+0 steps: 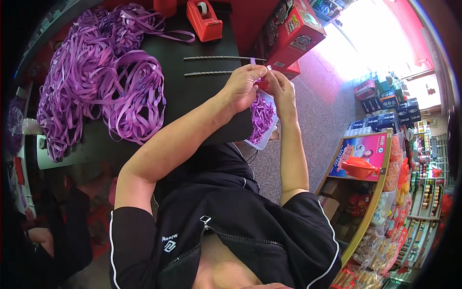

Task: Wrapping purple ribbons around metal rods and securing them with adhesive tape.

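My left hand (244, 85) and my right hand (282, 92) meet beyond the table's right edge, with fingers closed in a pinch. Between them shows a bit of purple ribbon (259, 80), mostly hidden by the fingers. A small whitish piece (269, 68) sticks up at the fingertips; its kind is unclear. Close by, two twisted metal rods (211, 58) reach across the table toward my hands, and a purple band (252, 61) sits around the farther one. Below my hands, a white plastic basket (264, 143) contains many short purple ribbon pieces (262, 118).
A big tangled heap of purple ribbon (91, 72) covers the left of the black table (192, 106). At its far side stands a red tape dispenser (204, 21). Red cartons (291, 36) are beyond my hands. A glass display case (353, 188) and stocked shelves (423, 192) stand right.
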Action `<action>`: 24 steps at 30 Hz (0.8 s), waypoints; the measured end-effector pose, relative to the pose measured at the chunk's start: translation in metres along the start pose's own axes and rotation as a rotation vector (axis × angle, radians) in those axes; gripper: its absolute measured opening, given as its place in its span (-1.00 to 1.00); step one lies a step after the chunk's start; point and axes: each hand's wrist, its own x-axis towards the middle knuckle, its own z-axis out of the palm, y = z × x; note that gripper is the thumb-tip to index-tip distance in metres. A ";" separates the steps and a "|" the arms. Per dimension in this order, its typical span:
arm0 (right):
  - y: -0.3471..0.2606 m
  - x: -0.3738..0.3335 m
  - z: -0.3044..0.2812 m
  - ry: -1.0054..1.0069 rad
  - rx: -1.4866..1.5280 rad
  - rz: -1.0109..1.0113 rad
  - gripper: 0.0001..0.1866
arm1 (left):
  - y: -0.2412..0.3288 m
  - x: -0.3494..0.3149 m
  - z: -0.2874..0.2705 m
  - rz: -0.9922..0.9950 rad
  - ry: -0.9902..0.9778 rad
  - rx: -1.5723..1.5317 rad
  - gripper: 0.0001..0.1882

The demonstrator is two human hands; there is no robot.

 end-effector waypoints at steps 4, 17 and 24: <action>0.013 0.018 -0.019 0.050 -0.059 -0.135 -0.71 | -0.002 0.003 0.000 -0.023 0.021 -0.006 -0.85; -0.043 0.057 -0.044 -0.611 0.083 0.090 -0.78 | -0.004 0.006 -0.006 -0.004 -0.024 0.013 -0.86; -0.021 0.074 -0.035 -0.443 0.163 0.203 -0.73 | 0.000 0.003 0.002 0.014 0.051 -0.051 -0.45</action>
